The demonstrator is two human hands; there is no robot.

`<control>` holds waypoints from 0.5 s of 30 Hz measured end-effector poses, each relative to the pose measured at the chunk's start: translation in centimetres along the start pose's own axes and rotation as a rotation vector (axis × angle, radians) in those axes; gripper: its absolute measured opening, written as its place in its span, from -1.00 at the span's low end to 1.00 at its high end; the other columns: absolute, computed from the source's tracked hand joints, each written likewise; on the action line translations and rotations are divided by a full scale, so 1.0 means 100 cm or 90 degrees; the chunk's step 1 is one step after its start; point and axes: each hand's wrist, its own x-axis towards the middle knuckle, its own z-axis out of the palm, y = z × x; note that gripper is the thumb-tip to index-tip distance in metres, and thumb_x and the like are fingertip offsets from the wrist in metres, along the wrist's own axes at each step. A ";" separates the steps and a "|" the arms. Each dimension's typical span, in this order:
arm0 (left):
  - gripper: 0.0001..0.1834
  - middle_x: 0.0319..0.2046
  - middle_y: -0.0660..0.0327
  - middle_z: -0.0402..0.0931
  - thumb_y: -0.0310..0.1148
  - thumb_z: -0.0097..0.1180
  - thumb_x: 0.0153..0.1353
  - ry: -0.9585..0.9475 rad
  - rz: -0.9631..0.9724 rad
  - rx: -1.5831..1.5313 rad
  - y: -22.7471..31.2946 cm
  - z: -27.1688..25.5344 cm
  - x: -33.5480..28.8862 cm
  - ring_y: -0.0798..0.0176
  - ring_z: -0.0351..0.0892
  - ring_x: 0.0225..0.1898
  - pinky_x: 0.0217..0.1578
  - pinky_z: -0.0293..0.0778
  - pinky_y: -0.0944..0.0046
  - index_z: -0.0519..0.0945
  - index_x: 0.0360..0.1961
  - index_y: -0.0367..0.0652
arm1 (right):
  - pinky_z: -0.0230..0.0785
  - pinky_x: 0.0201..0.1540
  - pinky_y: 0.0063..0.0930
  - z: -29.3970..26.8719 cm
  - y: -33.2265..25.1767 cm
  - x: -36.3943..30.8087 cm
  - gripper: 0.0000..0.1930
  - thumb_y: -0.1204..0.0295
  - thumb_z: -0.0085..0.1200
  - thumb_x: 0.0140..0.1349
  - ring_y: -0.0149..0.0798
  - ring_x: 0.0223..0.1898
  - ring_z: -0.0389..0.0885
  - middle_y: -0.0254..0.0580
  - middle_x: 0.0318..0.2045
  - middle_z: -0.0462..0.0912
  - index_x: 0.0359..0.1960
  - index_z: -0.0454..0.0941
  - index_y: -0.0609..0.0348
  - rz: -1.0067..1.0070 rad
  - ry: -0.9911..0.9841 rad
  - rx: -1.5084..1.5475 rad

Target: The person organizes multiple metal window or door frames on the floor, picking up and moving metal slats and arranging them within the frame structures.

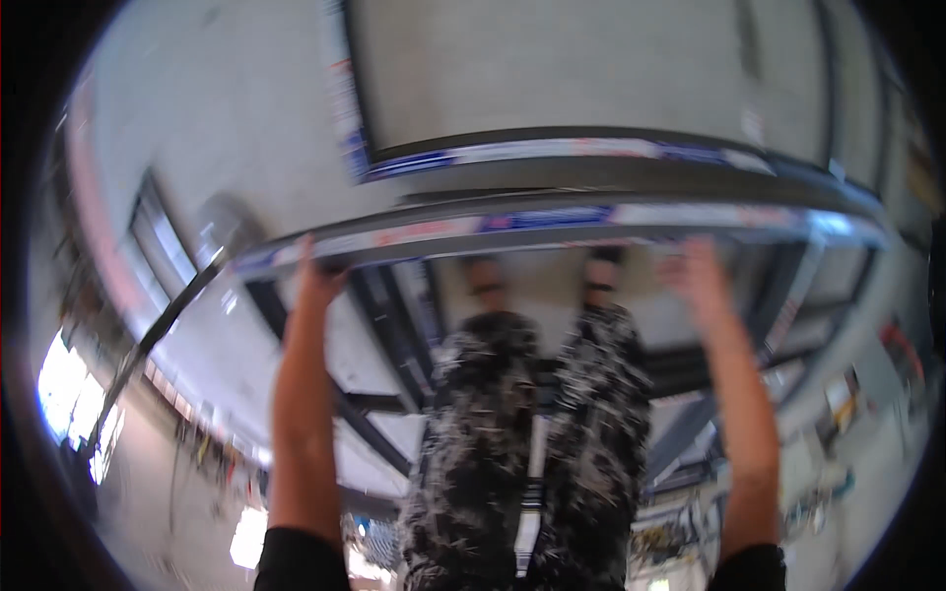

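Note:
A long dark grey metal frame bar (pixel 547 219), covered with blue, white and red protective film, stretches across in front of my legs. Near its left end, my left hand (pixel 320 279) is closed on the bar, thumb up against the filmed face. My right hand (pixel 698 278) grips the same bar toward its right end, its fingers curled and smeared by motion. Just beyond lies another dark rectangular frame (pixel 562 148) with similar film, flat on the grey floor. The undersides of both grips are hidden.
More dark frame members (pixel 389 325) lie around and behind my feet. A smaller frame (pixel 160 231) rests on the floor at far left, beside a blurred round grey object (pixel 227 225). A dark cable or strap (pixel 158 335) runs down the left. Cluttered items (pixel 808 502) stand at lower right.

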 end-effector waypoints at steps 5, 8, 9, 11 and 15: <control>-0.28 0.00 0.19 0.42 0.17 0.11 0.12 0.072 0.063 0.367 -0.007 0.000 -0.079 0.21 0.44 0.02 0.04 0.37 0.06 0.27 0.17 -0.03 | 0.34 -0.02 -0.09 0.095 0.077 -0.179 -0.40 -0.08 0.10 0.06 0.13 -0.04 0.47 0.12 -0.07 0.51 -0.10 0.47 0.22 0.007 -0.094 -0.655; -0.43 -0.07 0.24 0.46 0.05 0.05 0.21 0.001 0.082 0.635 -0.031 -0.029 -0.120 0.27 0.40 0.03 0.00 0.34 0.09 0.39 0.09 -0.12 | 0.18 0.11 0.29 0.120 0.095 -0.285 -0.43 0.00 0.13 0.07 0.16 0.27 0.12 0.08 0.17 0.26 0.01 0.43 0.13 -0.102 -0.077 -0.672; -0.45 -0.09 0.27 0.46 0.01 0.06 0.21 -0.029 0.059 0.666 -0.054 -0.020 -0.136 0.28 0.42 -0.02 -0.02 0.35 0.09 0.37 0.11 -0.10 | 0.18 0.09 0.30 0.116 0.095 -0.308 -0.44 0.04 0.14 0.06 0.16 0.28 0.08 0.05 0.18 0.25 0.01 0.42 0.12 -0.093 -0.054 -0.683; -0.43 -0.10 0.30 0.45 0.01 0.08 0.19 -0.074 -0.035 0.740 -0.092 0.010 -0.173 0.34 0.41 -0.04 -0.06 0.36 0.08 0.33 0.15 -0.02 | 0.23 0.05 0.28 0.111 0.102 -0.334 -0.48 0.11 0.16 0.05 0.14 0.30 0.06 0.02 0.17 0.26 0.00 0.42 0.10 -0.076 0.038 -0.670; -0.40 -0.06 -0.17 0.48 0.07 -0.04 0.23 -0.183 0.202 1.158 -0.137 0.025 -0.229 -0.15 0.45 0.02 0.03 0.33 0.08 0.45 0.00 -0.31 | 0.31 -0.04 0.25 0.101 0.136 -0.327 -0.54 0.13 0.13 0.06 0.10 0.29 0.11 -0.04 0.15 0.30 -0.05 0.42 0.09 0.086 0.122 -0.484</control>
